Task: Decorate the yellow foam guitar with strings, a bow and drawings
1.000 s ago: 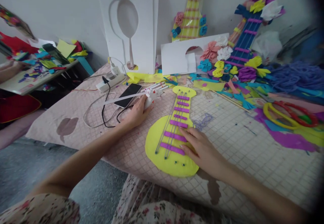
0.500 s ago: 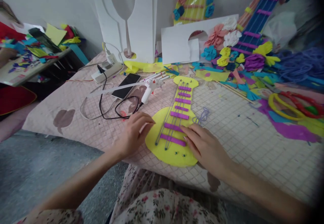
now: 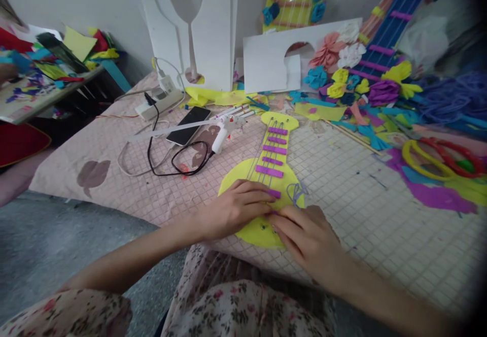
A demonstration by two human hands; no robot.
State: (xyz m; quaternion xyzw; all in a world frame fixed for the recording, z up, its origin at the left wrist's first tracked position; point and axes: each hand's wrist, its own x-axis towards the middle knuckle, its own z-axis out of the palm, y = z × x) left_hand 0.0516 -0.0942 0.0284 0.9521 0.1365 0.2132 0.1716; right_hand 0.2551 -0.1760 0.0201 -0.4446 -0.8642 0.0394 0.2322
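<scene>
A yellow paper guitar (image 3: 262, 235) lies flat on the table, crossed by purple strips (image 3: 269, 171) and thin strings running along its neck. My left hand (image 3: 232, 210) rests over the lower body, its bent fingers close together and the tips near the guitar's middle. From the right, my right hand (image 3: 304, 230) meets it, thumb and fingers pinched just above the small holes. Whatever lies between the fingertips of either hand is hidden. A loose loop of purple-blue yarn (image 3: 294, 193) sits at the guitar's right edge, above my right hand. The lowest strip is mostly covered.
A white glue gun (image 3: 220, 136) with a black cord lies left of the neck, near a phone (image 3: 188, 125) and a power strip (image 3: 160, 104). Scissors (image 3: 426, 159) and paper scraps are at right. White cut-out boards (image 3: 216, 32) and decorated guitars (image 3: 395, 32) stand behind.
My left hand has moved right, from the guitar's left edge onto its body. My right hand has shifted slightly down, and the fingertips now meet. The yarn loop has moved down and left onto the guitar's edge.
</scene>
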